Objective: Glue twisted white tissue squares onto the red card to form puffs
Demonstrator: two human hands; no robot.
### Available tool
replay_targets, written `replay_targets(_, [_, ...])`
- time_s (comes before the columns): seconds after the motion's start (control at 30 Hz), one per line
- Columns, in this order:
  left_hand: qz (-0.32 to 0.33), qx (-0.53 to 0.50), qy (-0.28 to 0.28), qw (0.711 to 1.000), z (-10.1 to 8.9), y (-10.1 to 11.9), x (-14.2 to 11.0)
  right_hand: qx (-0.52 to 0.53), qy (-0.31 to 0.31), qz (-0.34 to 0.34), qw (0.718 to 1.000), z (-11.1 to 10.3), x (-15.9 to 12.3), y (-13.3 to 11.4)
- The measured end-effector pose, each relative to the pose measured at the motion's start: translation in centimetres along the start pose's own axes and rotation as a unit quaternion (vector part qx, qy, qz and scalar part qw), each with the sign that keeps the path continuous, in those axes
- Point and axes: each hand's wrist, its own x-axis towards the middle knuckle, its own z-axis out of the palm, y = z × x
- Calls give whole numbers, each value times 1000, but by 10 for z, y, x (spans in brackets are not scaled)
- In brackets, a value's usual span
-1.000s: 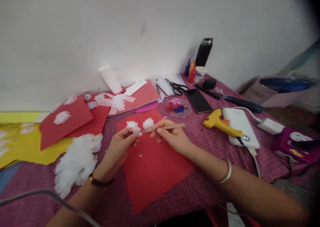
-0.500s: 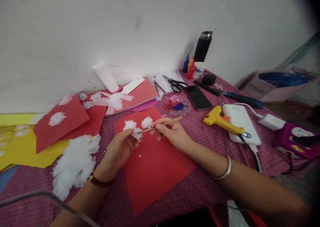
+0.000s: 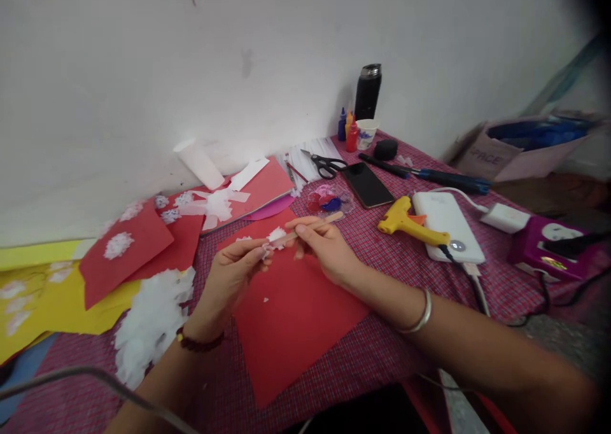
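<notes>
My left hand [image 3: 233,273] pinches a small white tissue piece [image 3: 266,251] above a red paper sheet [image 3: 291,316] on the checked tablecloth. My right hand [image 3: 321,248] grips a thin wooden stick [image 3: 310,226], whose tip touches the tissue piece. A white fluffy tuft [image 3: 277,234] sits stuck near the far edge of the red sheet, just behind both hands.
A heap of white tissue [image 3: 150,322] lies left of my left wrist. Red cards with white tufts [image 3: 125,248] and yellow paper [image 3: 52,294] lie further left. Scissors [image 3: 327,165], a phone [image 3: 366,184], a yellow glue gun [image 3: 410,225], paint bottles [image 3: 347,128] and a black flask [image 3: 367,91] stand behind.
The view swung a little, shifting the table items leftward. Both hands stayed together over the red sheet, and the stick tip kept working at the tissue piece.
</notes>
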Motion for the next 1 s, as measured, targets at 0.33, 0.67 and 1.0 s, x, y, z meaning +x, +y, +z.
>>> replay_targets(0.33, [125,58,7,990,42,19,40,60,46,13,997,-12,15,-23])
replay_targets(0.67, [217,241,-16,946,51,19,34,88,51,77,992,-18,16,-29])
replay_targets(1.0, [258,510,-79,816,12,-4,52,142,132,118,974,-33,29,-13])
